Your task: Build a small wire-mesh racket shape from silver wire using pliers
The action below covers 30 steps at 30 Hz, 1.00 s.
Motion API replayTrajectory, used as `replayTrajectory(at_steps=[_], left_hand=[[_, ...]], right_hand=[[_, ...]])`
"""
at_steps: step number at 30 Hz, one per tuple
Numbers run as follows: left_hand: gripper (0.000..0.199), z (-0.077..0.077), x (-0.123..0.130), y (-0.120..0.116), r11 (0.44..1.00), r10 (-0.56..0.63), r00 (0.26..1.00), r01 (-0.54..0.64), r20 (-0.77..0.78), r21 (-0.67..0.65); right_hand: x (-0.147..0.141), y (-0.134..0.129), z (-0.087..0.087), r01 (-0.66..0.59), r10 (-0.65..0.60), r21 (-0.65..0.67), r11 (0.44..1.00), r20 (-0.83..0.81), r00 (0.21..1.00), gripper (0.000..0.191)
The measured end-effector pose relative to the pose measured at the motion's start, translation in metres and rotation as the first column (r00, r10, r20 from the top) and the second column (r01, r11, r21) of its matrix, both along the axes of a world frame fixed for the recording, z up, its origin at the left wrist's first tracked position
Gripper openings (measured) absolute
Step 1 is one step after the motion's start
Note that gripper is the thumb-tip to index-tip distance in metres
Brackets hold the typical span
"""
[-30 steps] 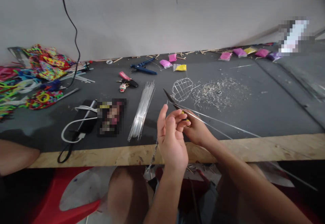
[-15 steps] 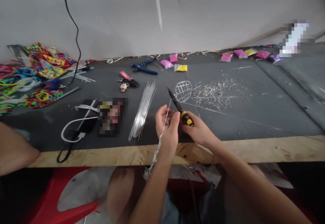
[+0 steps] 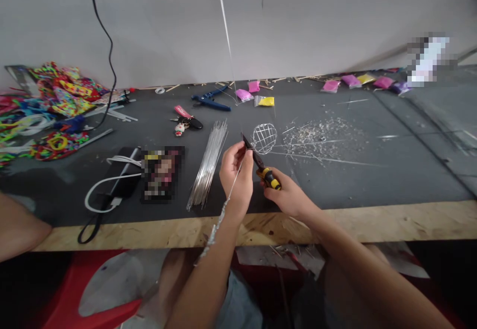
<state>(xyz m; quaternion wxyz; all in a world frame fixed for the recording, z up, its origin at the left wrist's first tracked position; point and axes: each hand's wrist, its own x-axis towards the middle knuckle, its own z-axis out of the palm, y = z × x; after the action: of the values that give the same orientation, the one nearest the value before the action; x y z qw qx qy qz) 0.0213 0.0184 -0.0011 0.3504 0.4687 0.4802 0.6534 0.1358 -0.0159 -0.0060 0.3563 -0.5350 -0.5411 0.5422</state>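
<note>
My right hand (image 3: 283,192) is wrapped round the black and yellow handles of long-nosed pliers (image 3: 258,160), whose dark jaws point up and left. Closed at the fingertips, my left hand (image 3: 236,172) pinches a thin silver wire (image 3: 234,182) beside those jaws. That wire runs down over the wrist to a twisted, bumpy length (image 3: 213,232) lying along my forearm. Just beyond the pliers, a round wire mesh piece (image 3: 265,138) rests on the dark table (image 3: 316,185). Whether the jaws bite on the wire is hidden by my fingers.
Left of my hands lies a bundle of straight wires (image 3: 208,165). Wire clippings (image 3: 324,140) are scattered to the right. Blue cutters (image 3: 211,101), keys (image 3: 186,120), coloured packets (image 3: 244,94) and a white cable (image 3: 89,192) lie around. Another person's arm (image 3: 20,227) is at far left.
My left hand has moved slightly up and left, and its fingers have closed on the wire near the plier jaws. The pliers have shifted a little left with my right hand.
</note>
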Motion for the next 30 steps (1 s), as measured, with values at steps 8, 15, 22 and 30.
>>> replayTrajectory(at_steps=[8, 15, 22, 30], left_hand=[[0.021, 0.001, -0.014, 0.008, 0.999, -0.024, 0.985, 0.031, -0.172, 0.041], [0.019, 0.013, -0.029, 0.019, 0.988, -0.152, 0.950, 0.155, -0.274, -0.011], [0.017, 0.026, -0.050, 0.031, 0.943, -0.312, 0.846, 0.331, -0.432, -0.033], [0.013, 0.043, -0.063, 0.037, 0.898, -0.400, 0.744, 0.434, -0.536, -0.068]], right_hand=[[0.000, 0.004, 0.001, -0.003, 0.001, -0.034, 0.999, -0.037, 0.999, 0.020], [0.005, 0.008, -0.001, -0.025, 0.016, -0.091, 0.996, -0.088, 0.996, 0.019], [0.010, 0.008, 0.001, -0.098, 0.082, -0.127, 0.987, -0.121, 0.989, 0.017], [0.012, 0.007, 0.007, -0.192, 0.171, -0.139, 0.971, -0.155, 0.973, 0.016]])
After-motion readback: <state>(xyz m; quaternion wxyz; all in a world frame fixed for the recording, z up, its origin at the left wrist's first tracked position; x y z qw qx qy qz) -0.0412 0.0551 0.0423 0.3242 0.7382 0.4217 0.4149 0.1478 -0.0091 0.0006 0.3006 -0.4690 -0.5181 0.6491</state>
